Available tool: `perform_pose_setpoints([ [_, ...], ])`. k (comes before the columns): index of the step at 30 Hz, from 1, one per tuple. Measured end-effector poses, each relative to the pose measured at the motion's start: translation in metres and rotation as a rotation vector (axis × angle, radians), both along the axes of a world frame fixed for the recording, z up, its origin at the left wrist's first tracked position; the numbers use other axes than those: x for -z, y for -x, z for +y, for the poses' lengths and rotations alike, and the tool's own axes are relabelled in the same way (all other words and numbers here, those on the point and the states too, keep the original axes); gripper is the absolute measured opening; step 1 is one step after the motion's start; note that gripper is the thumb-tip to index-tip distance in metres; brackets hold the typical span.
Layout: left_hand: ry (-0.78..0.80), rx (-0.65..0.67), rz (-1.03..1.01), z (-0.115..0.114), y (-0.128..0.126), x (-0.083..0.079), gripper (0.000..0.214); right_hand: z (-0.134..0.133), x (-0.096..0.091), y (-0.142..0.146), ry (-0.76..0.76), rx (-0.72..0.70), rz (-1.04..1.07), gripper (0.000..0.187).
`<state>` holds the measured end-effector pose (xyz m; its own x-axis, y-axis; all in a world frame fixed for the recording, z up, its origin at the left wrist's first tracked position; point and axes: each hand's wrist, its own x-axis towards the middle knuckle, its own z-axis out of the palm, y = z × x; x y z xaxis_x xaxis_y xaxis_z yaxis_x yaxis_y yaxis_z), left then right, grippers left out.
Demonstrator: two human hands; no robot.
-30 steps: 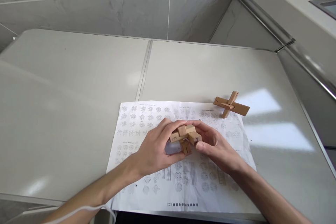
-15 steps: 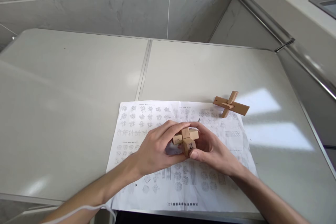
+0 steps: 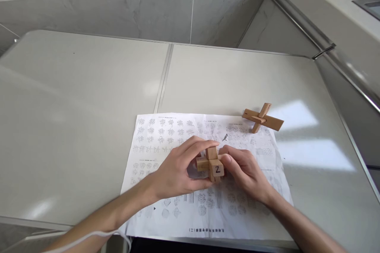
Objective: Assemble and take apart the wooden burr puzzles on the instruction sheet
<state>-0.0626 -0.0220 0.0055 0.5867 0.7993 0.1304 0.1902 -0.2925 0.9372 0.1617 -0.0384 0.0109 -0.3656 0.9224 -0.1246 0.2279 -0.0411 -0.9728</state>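
Observation:
A wooden burr puzzle [image 3: 211, 165] of interlocking blocks is held between both hands above the printed sheet. One block end faces me with a black "2" on it. My left hand [image 3: 181, 166] grips the puzzle from the left, fingers at its top and thumb at its bottom. My right hand [image 3: 245, 170] closes on the right side, thumb and bent index finger pinching the block end there. The right fingers partly hide that end. Under the hands lies a creased instruction sheet [image 3: 166, 150] with rows of small diagrams, its title upside down to me.
A second wooden puzzle, cross-shaped [image 3: 261, 118], stands at the sheet's far right corner. The pale folding table [image 3: 89, 106] has a seam down its middle. Grey wall tiles [image 3: 118, 12] rise behind, and a counter [image 3: 320, 4] borders the right.
The puzzle has turned so that the "2" faces me more squarely. My right hand has shifted from spanning its top and bottom to a pinch at its right side.

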Motion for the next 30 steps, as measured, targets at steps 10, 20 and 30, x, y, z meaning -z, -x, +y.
perform_pose_setpoints([
  [10, 0.179, -0.106, 0.029, 0.001, -0.001, -0.005, 0.070, 0.003, 0.003, -0.003, 0.464, 0.035, 0.376, 0.056],
  [20, 0.668, -0.137, -0.243, 0.017, 0.005, -0.016, 0.052, 0.023, 0.005, -0.008, 0.694, 0.377, 0.777, 0.030],
  [30, 0.872, -0.179, -0.428, 0.022, 0.009, -0.012, 0.040, 0.026, 0.009, -0.011, 0.637, 0.489, 0.856, 0.024],
])
